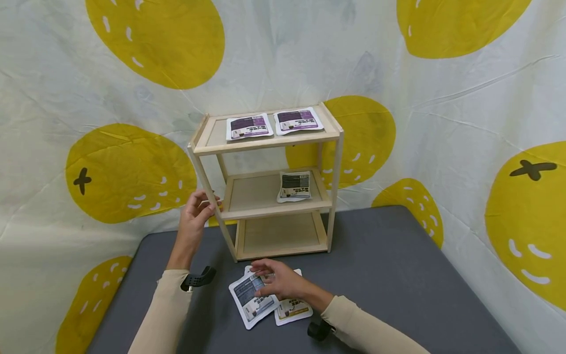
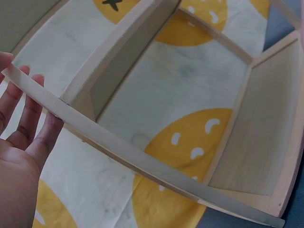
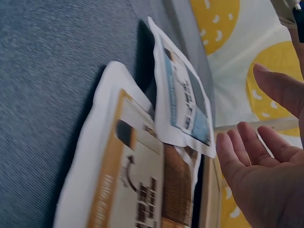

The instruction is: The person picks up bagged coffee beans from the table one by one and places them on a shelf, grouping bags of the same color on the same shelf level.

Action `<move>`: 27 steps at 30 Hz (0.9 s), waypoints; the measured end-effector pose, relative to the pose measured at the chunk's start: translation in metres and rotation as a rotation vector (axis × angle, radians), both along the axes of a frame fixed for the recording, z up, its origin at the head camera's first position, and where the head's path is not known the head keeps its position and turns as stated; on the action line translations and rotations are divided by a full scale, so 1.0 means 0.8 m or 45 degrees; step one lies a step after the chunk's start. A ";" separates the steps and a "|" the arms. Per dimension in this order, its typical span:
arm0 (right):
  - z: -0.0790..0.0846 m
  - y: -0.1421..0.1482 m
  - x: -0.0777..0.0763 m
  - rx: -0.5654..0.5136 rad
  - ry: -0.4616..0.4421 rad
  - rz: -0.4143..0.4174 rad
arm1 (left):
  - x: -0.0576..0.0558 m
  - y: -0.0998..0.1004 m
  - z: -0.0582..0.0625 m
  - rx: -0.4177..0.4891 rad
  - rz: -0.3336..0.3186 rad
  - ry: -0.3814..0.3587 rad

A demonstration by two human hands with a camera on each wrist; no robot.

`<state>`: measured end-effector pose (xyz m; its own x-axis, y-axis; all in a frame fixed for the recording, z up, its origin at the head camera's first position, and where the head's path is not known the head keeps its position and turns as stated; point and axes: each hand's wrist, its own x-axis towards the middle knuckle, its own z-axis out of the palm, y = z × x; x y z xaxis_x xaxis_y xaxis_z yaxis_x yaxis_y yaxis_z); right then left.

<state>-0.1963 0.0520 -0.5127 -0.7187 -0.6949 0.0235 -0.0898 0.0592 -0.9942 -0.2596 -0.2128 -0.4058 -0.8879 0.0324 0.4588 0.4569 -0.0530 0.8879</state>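
Observation:
My left hand (image 1: 192, 222) grips the left front post of a three-tier wooden shelf rack (image 1: 274, 213). In the left wrist view its thumb lies on one side of the post (image 2: 109, 137) and the fingers (image 2: 33, 114) on the other. My right hand (image 1: 286, 282) hovers over a small pile of flat packets on the table, fingers loosely bent and holding nothing. On top of the pile a blue-labelled packet (image 3: 183, 95) lies tilted, overlapping a packet with an orange-brown label (image 3: 137, 175). Another white packet edge (image 1: 247, 269) shows behind them, mostly hidden.
Two purple-labelled packets (image 1: 250, 127) lie side by side on the top tier. A dark-labelled packet (image 1: 295, 188) sits on the right of the middle tier. The rack stands at the back of a grey table (image 1: 389, 275), before a fabric backdrop (image 1: 283, 59) with yellow fruit prints.

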 end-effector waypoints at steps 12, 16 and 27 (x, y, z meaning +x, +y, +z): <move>-0.014 -0.011 0.010 0.108 0.065 -0.023 | -0.001 -0.002 0.000 0.007 -0.045 0.035; -0.017 -0.012 0.009 0.176 0.140 -0.057 | 0.000 -0.002 0.001 0.007 -0.051 0.035; -0.029 -0.012 0.009 0.473 0.403 -0.184 | 0.000 -0.001 -0.001 0.010 -0.037 0.033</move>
